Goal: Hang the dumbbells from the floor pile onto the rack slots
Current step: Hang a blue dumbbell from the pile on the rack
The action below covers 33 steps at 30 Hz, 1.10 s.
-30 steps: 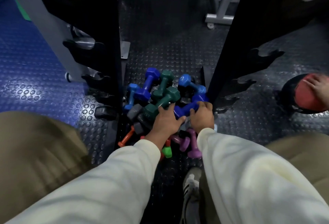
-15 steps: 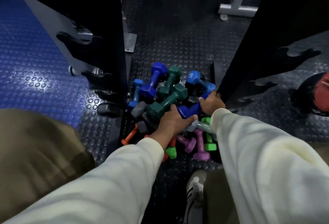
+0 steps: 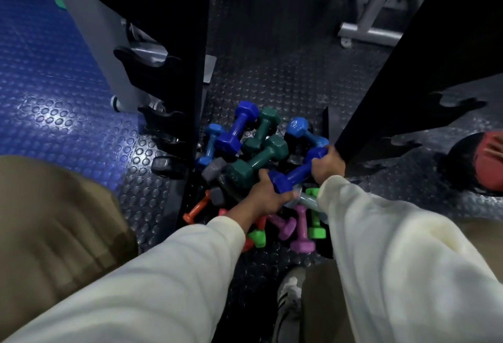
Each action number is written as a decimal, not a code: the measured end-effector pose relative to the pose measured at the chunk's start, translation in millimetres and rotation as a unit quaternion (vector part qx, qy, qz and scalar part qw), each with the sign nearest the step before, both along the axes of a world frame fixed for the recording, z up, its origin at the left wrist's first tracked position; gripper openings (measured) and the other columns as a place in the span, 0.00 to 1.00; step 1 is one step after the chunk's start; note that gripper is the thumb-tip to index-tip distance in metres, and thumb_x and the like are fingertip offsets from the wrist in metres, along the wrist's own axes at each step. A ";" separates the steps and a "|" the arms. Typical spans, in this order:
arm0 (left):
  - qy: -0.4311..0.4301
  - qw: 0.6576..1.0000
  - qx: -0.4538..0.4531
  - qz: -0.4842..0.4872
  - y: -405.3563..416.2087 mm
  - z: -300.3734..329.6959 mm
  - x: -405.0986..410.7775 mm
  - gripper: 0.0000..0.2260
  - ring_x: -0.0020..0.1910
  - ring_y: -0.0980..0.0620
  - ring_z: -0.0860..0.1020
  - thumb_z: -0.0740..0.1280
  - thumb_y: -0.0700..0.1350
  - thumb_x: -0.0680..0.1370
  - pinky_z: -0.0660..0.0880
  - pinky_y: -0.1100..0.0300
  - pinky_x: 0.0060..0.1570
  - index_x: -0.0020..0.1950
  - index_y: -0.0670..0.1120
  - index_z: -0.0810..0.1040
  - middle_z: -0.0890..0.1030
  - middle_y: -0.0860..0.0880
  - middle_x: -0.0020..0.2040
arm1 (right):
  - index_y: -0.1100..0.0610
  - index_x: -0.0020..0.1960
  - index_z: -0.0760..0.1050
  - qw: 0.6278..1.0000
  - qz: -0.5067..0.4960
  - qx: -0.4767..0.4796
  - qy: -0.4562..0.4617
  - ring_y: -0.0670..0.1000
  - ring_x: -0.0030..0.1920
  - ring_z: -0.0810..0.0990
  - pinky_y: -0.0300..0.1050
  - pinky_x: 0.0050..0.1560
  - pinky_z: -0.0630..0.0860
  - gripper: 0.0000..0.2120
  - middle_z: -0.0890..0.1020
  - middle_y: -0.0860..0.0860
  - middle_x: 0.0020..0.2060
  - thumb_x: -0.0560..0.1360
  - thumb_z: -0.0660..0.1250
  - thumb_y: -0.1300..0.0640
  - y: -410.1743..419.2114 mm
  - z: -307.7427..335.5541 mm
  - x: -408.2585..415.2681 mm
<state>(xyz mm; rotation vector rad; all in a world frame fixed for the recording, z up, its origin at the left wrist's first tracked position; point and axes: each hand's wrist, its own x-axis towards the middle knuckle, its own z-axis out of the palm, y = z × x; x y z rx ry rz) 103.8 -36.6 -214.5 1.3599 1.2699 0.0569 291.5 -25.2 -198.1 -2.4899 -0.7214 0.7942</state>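
The dumbbells (image 3: 255, 157) mostly lie piled on the floor between the rack (image 3: 402, 70) uprights, visible slots look bare, and your left hand (image 3: 265, 195) and right hand (image 3: 328, 164) each grip 1 end of a blue dumbbell (image 3: 295, 175), so nearly everything remains.

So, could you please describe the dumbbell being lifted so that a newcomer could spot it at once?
Find the pile of coloured dumbbells on the floor between the two black rack uprights. At its right edge lies the dark blue dumbbell, with the left hand and the right hand gripping its ends.
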 end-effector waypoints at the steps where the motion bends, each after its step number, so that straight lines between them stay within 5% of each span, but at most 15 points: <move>1: -0.013 1.000 0.005 0.014 -3.7 -1.8 -2.8 0.41 0.57 0.49 0.78 0.78 0.60 0.72 0.76 0.54 0.57 0.72 0.48 0.56 0.77 0.48 0.64 | 0.55 0.75 0.72 1.000 -0.012 0.016 0.010 0.64 0.66 0.78 0.49 0.66 0.72 0.24 0.79 0.62 0.66 0.79 0.67 0.62 -2.2 4.4 -2.4; 5: -0.037 0.998 0.003 0.051 -12.0 1.2 -18.5 0.36 0.51 0.53 0.78 0.78 0.57 0.74 0.74 0.59 0.49 0.69 0.50 0.57 0.78 0.49 0.59 | 0.52 0.73 0.75 0.997 -0.042 0.056 0.045 0.59 0.64 0.79 0.44 0.66 0.73 0.25 0.80 0.59 0.66 0.77 0.72 0.60 -9.8 18.2 -11.7; 8: -0.050 0.997 -0.019 0.062 -11.1 8.4 -32.7 0.40 0.57 0.48 0.80 0.79 0.59 0.70 0.80 0.49 0.58 0.70 0.51 0.57 0.78 0.47 0.63 | 0.53 0.72 0.76 0.994 -0.066 0.058 0.065 0.59 0.64 0.79 0.41 0.61 0.72 0.25 0.79 0.59 0.67 0.76 0.74 0.61 -13.0 27.6 -21.2; 11: -0.065 0.994 -0.026 0.081 -12.0 13.9 -49.8 0.40 0.54 0.47 0.83 0.80 0.61 0.64 0.83 0.42 0.53 0.67 0.55 0.60 0.79 0.47 0.61 | 0.55 0.70 0.77 0.993 -0.070 0.057 0.070 0.61 0.64 0.79 0.45 0.65 0.73 0.24 0.78 0.60 0.66 0.74 0.75 0.61 -18.0 35.8 -34.9; 17: -0.057 0.986 0.051 0.148 -7.9 48.5 -80.5 0.38 0.54 0.54 0.80 0.82 0.64 0.65 0.78 0.56 0.55 0.65 0.54 0.67 0.79 0.53 0.57 | 0.54 0.64 0.77 0.991 -0.058 0.071 0.098 0.60 0.62 0.80 0.51 0.66 0.76 0.27 0.80 0.57 0.64 0.67 0.81 0.58 -19.6 60.5 -64.8; 20: -0.036 0.980 0.102 0.166 0.1 63.7 -102.3 0.37 0.54 0.54 0.79 0.83 0.65 0.61 0.76 0.56 0.56 0.62 0.56 0.70 0.79 0.55 0.56 | 0.51 0.71 0.75 0.988 -0.040 0.096 0.118 0.59 0.62 0.81 0.51 0.66 0.78 0.37 0.80 0.55 0.65 0.64 0.82 0.50 -18.3 61.4 -84.8; 24: -0.012 0.970 0.128 0.205 5.3 73.8 -137.3 0.37 0.49 0.53 0.82 0.83 0.67 0.56 0.81 0.52 0.49 0.57 0.60 0.70 0.81 0.53 0.53 | 0.33 0.47 0.81 0.970 -0.043 0.146 0.189 0.60 0.48 0.87 0.64 0.53 0.84 0.24 0.87 0.51 0.47 0.50 0.77 0.39 -4.8 6.5 -91.4; 27: 0.004 0.964 0.143 0.226 1.2 80.1 -165.8 0.33 0.45 0.54 0.79 0.84 0.56 0.62 0.75 0.62 0.40 0.60 0.57 0.71 0.81 0.50 0.52 | 0.43 0.48 0.78 0.961 -0.051 0.149 0.227 0.58 0.48 0.85 0.59 0.46 0.85 0.21 0.85 0.53 0.50 0.58 0.82 0.49 -18.6 62.3 -140.1; 29: 0.011 0.956 0.143 0.254 -0.8 80.1 -184.0 0.29 0.42 0.51 0.81 0.82 0.49 0.62 0.80 0.55 0.37 0.57 0.59 0.72 0.81 0.46 0.51 | 0.46 0.50 0.73 0.956 -0.038 0.150 0.247 0.58 0.48 0.83 0.55 0.40 0.84 0.19 0.82 0.55 0.53 0.66 0.79 0.56 -25.5 87.2 -169.9; 33: 0.027 0.944 0.133 0.302 5.7 74.7 -220.8 0.28 0.40 0.46 0.83 0.77 0.46 0.58 0.76 0.62 0.27 0.53 0.64 0.73 0.79 0.41 0.55 | 0.49 0.55 0.70 0.946 -0.001 0.141 0.292 0.56 0.49 0.82 0.59 0.45 0.84 0.19 0.80 0.54 0.53 0.71 0.75 0.59 -25.4 90.8 -209.4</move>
